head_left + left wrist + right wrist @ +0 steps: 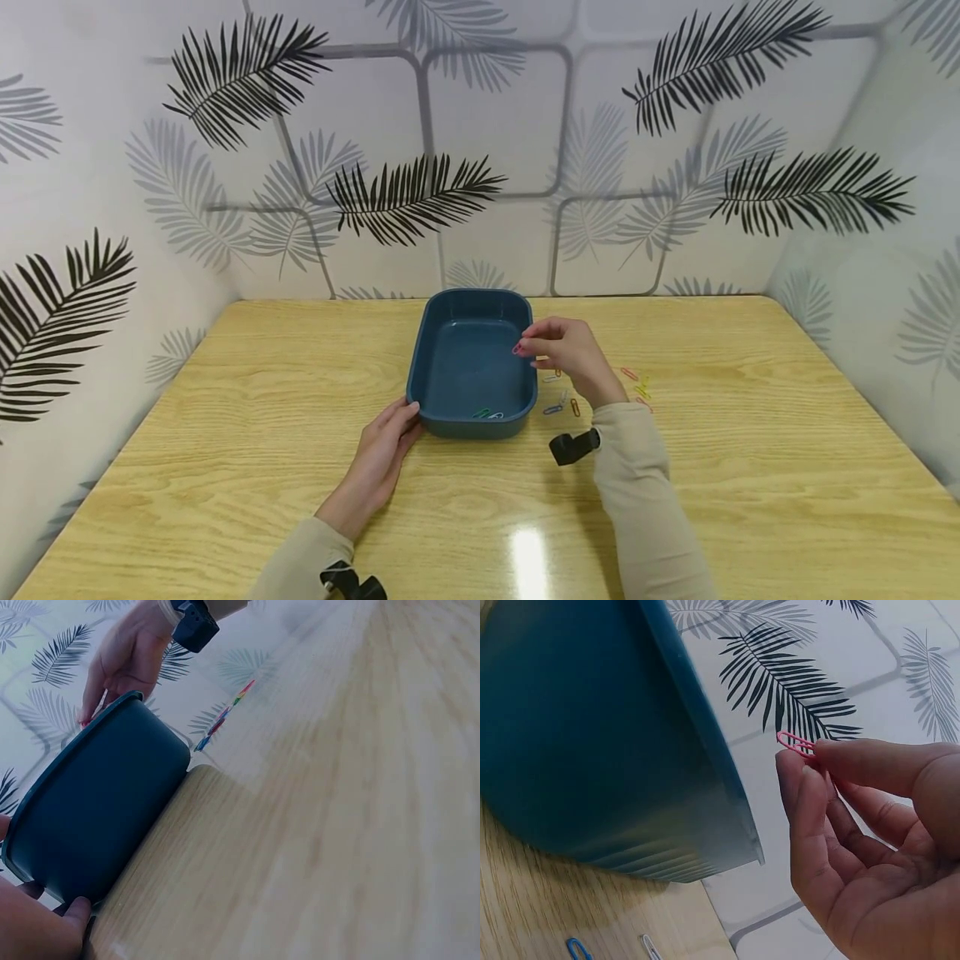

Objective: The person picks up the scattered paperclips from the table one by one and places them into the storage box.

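Note:
A dark blue rectangular plastic bin (472, 429) stands on the wooden table. My left hand (382, 454) holds its near left corner, fingertips at the rim and low on the wall. In the right wrist view, my right hand (885, 847) pinches a pink paper clip (795, 742) between thumb and fingertips. The head view places that hand (567, 350) at the bin's right rim, with the clip (517, 349) just over the inner edge. Inside, at the near end, lie a green paper clip (482, 412) and a white paper clip (496, 415).
Right of the bin several loose paper clips lie on the table, among them a blue clip (552, 409), an orange-red clip (575, 407) and a yellow clip (642, 390). A leaf-patterned wall (495, 242) rises behind the table.

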Demonstrator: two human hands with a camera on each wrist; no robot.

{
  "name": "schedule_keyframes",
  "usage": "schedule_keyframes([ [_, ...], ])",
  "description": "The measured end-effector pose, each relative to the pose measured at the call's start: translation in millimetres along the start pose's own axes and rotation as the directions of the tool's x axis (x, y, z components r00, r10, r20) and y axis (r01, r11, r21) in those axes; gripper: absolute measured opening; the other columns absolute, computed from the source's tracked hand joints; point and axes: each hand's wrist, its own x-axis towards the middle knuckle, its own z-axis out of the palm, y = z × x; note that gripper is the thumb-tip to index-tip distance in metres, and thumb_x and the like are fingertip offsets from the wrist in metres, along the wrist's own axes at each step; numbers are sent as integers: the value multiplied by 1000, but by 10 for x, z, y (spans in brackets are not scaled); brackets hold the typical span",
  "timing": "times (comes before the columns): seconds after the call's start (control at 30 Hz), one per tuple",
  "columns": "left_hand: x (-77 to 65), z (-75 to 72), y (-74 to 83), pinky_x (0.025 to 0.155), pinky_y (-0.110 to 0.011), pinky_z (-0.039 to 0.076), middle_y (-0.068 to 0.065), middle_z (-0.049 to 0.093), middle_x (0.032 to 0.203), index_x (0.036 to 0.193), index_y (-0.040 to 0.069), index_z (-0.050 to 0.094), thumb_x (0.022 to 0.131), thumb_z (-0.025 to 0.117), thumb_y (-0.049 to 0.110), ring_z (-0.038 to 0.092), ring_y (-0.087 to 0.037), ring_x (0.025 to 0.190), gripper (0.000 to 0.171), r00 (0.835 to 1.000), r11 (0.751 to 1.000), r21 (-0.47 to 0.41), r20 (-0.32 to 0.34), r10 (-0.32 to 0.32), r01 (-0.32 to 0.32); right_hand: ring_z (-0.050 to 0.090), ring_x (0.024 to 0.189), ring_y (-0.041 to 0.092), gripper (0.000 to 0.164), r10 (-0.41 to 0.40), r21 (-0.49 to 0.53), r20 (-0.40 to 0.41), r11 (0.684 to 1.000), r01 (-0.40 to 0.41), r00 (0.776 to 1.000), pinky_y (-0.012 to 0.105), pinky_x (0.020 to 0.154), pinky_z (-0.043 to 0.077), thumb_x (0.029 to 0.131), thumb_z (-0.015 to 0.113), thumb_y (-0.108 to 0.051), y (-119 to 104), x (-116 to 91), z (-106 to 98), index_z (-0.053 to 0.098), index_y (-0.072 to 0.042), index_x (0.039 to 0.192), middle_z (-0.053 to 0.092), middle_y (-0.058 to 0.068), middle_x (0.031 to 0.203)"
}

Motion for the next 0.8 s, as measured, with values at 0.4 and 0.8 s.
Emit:
schedule_keyframes([
  [0.4,-5,8,1,109,-33,37,-22,35,147,145,-8,35,102,48,15,37,-28,133,50,1000,1000,0,-16,0,0,63,103,36,11,-9,-16,17,1000,9,1000,31,80,57,89,68,-4,15,2,-8,67,4,97,71,7,91],
  [0.8,-11,12,-4,110,-34,36,-22,35,147,144,-9,34,102,48,15,36,-28,133,50,1000,1000,-11,-14,1,-1,65,94,25,16,38,-57,-18,998,-39,999,32,82,58,90,68,-3,38,23,5,65,3,104,67,11,98],
])
